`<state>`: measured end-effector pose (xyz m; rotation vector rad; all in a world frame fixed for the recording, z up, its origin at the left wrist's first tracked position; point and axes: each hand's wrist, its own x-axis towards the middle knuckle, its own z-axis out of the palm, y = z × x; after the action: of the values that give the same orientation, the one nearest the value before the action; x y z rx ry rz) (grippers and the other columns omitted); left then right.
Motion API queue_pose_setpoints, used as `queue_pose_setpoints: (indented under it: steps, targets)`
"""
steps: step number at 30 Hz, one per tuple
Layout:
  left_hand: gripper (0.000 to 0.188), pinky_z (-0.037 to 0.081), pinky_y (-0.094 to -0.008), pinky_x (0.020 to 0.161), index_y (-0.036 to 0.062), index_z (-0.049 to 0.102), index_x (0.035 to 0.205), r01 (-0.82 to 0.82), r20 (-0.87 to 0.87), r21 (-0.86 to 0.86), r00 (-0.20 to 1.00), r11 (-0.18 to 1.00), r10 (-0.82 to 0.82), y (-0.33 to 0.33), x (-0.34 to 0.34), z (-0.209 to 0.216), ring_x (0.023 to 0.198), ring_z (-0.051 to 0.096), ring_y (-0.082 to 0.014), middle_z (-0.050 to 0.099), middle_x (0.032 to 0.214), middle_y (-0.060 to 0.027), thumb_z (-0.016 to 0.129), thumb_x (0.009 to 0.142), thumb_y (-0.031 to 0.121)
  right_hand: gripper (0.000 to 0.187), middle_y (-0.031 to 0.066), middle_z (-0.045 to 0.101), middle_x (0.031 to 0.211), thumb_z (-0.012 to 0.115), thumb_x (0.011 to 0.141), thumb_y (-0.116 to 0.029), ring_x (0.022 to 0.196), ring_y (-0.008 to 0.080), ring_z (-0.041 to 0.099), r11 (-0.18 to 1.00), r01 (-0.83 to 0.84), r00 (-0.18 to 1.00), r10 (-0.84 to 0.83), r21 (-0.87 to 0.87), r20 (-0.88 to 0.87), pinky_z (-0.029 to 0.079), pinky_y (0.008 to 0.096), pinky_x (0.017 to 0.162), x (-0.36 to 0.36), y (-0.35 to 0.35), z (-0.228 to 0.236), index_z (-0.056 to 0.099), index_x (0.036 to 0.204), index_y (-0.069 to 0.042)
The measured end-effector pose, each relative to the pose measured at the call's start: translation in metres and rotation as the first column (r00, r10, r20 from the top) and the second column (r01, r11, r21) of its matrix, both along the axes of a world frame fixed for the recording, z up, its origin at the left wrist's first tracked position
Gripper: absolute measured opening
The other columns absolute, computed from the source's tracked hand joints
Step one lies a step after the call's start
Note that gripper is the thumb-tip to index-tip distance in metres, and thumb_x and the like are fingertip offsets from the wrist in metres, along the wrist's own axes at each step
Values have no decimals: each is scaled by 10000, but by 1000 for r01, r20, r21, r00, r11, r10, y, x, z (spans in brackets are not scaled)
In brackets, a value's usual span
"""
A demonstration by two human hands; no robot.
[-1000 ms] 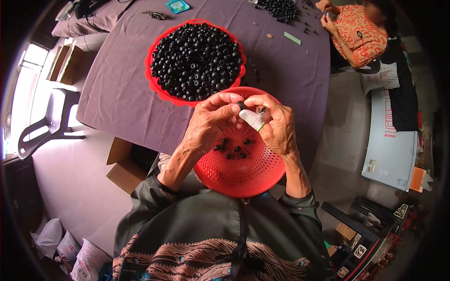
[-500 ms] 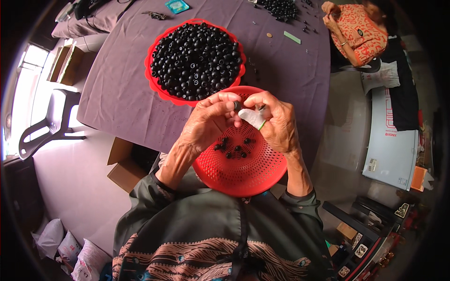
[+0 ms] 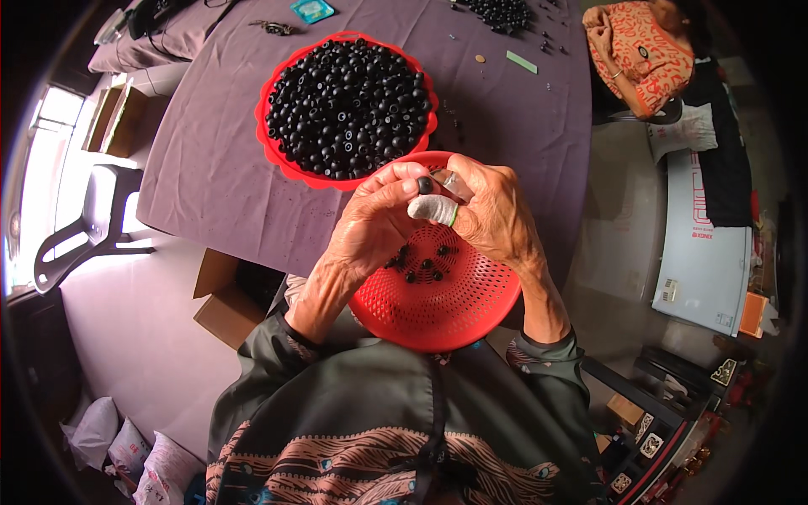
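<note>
My left hand (image 3: 358, 215) pinches a small round black piece (image 3: 425, 185), like a bead or cap, between thumb and fingertips above the red perforated basket (image 3: 429, 324) on my lap. Against it works my right hand (image 3: 501, 215), closed, with a whitish cloth cover trimmed in green (image 3: 432, 208) on its thumb. Something thin and shiny (image 3: 454, 186) shows between its fingers; its kind is unclear. Several black pieces (image 3: 427, 264) lie in the basket below. Beyond my hands, a scalloped red basket (image 3: 263, 139) is heaped with similar black pieces (image 3: 349, 105).
A purple cloth covers the table (image 3: 210, 160). At its far side lie another black heap (image 3: 498, 13), a green strip (image 3: 522, 62) and a blue packet (image 3: 312, 10). Another person (image 3: 644, 63) sits at far right. A cardboard box (image 3: 227, 299) stands at lower left.
My right hand has come in closer to the left, its covered thumb moving left to the black piece. The shiny thing between its fingers now shows more clearly.
</note>
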<state>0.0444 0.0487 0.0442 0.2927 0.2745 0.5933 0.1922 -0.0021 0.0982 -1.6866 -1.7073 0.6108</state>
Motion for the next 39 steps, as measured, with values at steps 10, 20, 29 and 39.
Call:
queue_pose_setpoints:
  steps: [10, 20, 29, 39]
  targets:
    - [132, 473, -264, 770, 49, 576, 966, -20, -17, 52, 1000, 998, 21, 2, 1, -2, 839, 569, -112, 588, 929, -20, 578, 834, 59, 510, 117, 573, 643, 692, 703, -445, 559, 244, 566, 999, -41, 998, 41, -12, 36, 442, 334, 540, 0, 3, 4, 592, 972, -23]
    - [170, 466, -300, 822, 14, 553, 1008, -48, 6, 131, 999, 990, 48, 2, -2, -5, 904, 577, -160, 596, 971, -70, 553, 842, 49, 372, 119, 575, 589, 706, 721, -331, 525, 278, 569, 997, -43, 986, 53, -66, 157, 445, 367, 493, -3, 1, 11, 525, 725, -7]
    - [126, 464, -297, 798, -6, 580, 951, -83, -47, 125, 995, 989, 90, -2, 1, 4, 864, 575, -156, 611, 933, -74, 573, 829, 25, 367, 127, 527, 522, 688, 742, -331, 471, 283, 529, 999, -50, 989, 49, 5, 138, 411, 375, 452, 0, -3, 1, 506, 675, -19]
    - [126, 454, -290, 810, 0, 584, 955, -72, -41, 58, 996, 996, 74, -3, 4, -3, 842, 571, -136, 609, 900, -59, 560, 837, 34, 411, 122, 553, 586, 684, 737, -376, 524, 284, 569, 996, -78, 977, 84, -41, 195, 430, 339, 474, 7, -8, 0, 532, 744, 6]
